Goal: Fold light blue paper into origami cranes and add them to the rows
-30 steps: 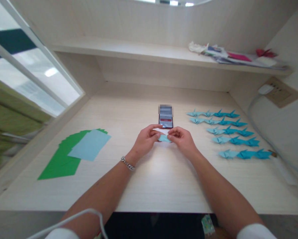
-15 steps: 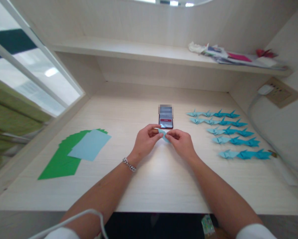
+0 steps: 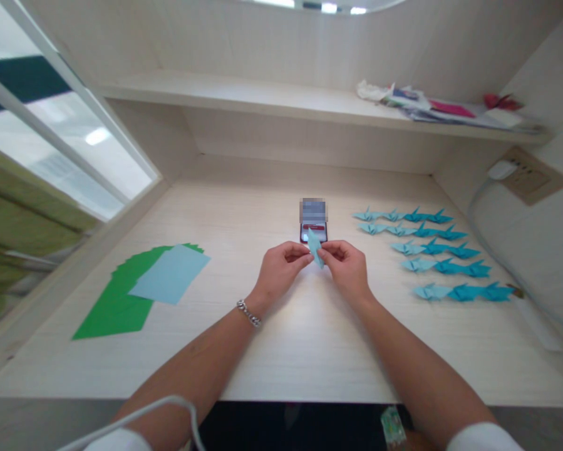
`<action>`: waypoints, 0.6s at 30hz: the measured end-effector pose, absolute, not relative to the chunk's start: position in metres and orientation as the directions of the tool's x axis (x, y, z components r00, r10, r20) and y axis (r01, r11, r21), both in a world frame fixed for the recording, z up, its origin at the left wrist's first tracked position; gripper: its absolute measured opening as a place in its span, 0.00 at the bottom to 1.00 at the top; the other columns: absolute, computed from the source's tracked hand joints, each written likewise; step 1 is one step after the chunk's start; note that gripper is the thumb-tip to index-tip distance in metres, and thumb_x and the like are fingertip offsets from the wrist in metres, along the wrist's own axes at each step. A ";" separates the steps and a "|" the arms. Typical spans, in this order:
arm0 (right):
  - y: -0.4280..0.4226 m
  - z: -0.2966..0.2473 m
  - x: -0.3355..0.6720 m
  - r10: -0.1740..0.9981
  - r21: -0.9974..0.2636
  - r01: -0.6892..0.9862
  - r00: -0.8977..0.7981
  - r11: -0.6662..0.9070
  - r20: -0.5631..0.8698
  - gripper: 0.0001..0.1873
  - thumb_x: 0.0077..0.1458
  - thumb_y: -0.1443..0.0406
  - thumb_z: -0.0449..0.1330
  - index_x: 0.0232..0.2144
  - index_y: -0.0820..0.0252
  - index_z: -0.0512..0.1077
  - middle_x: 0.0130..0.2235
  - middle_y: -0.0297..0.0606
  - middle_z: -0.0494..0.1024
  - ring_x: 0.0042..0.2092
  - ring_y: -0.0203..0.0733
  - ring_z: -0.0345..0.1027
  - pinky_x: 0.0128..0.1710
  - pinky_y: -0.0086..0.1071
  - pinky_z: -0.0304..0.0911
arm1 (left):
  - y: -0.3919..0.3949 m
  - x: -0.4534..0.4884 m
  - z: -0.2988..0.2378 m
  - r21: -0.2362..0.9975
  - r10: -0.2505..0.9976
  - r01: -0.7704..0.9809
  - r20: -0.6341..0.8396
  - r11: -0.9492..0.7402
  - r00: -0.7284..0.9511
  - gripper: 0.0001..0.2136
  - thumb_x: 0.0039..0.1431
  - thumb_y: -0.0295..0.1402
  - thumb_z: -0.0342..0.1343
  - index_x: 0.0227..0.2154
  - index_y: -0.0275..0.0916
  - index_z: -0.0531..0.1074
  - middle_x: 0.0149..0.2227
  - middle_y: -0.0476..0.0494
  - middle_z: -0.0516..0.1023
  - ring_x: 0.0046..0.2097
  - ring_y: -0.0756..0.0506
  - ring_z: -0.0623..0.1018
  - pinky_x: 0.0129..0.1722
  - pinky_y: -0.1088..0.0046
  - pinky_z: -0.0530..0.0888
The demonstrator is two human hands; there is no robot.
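A small folded piece of light blue paper (image 3: pixel 315 248), long and pointed at both ends, is held up between my two hands in front of the phone. My left hand (image 3: pixel 284 266) pinches its left side with thumb and fingertips. On the opposite side, my right hand (image 3: pixel 347 263) pinches it the same way. The phone (image 3: pixel 314 216) lies just beyond my fingers, its screen lit and its lower part covered by the folded paper.
Several rows of blue paper cranes (image 3: pixel 443 266) stand on the right of the desk. Fanned green sheets (image 3: pixel 114 307) lie at left, with light blue paper (image 3: pixel 172 274) on top. A shelf (image 3: pixel 262 100) spans the back; a cable runs from the wall socket (image 3: pixel 535 175).
The folded paper has turned more upright, its upper tip now pointing toward the phone. My left fingers have drawn back slightly and closed on its left side.
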State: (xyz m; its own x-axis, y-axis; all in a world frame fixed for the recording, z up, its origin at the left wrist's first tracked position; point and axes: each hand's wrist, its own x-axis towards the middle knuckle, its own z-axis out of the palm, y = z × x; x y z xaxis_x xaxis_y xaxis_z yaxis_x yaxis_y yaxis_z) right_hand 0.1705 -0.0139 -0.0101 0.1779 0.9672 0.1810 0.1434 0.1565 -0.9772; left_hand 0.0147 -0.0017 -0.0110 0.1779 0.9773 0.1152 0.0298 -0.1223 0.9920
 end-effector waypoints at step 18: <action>-0.015 -0.015 0.167 0.973 -0.977 0.151 0.147 0.153 0.175 0.10 0.47 0.61 0.63 0.32 0.61 0.75 0.33 0.40 0.79 0.34 0.42 0.72 0.38 0.34 0.67 | -0.002 0.016 -0.010 0.994 0.988 0.035 0.096 -0.101 0.122 0.11 0.46 0.37 0.64 0.30 0.34 0.76 0.30 0.42 0.79 0.33 0.47 0.77 0.35 0.70 0.74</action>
State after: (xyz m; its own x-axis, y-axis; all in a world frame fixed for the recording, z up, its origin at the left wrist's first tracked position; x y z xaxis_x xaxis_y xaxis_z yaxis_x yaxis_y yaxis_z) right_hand 0.1668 -0.0150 -0.0151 0.1474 0.9735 0.1750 0.1507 0.1528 -0.9767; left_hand 0.0165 -0.0021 -0.0100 0.1216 0.9879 0.0964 0.0355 -0.1013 0.9942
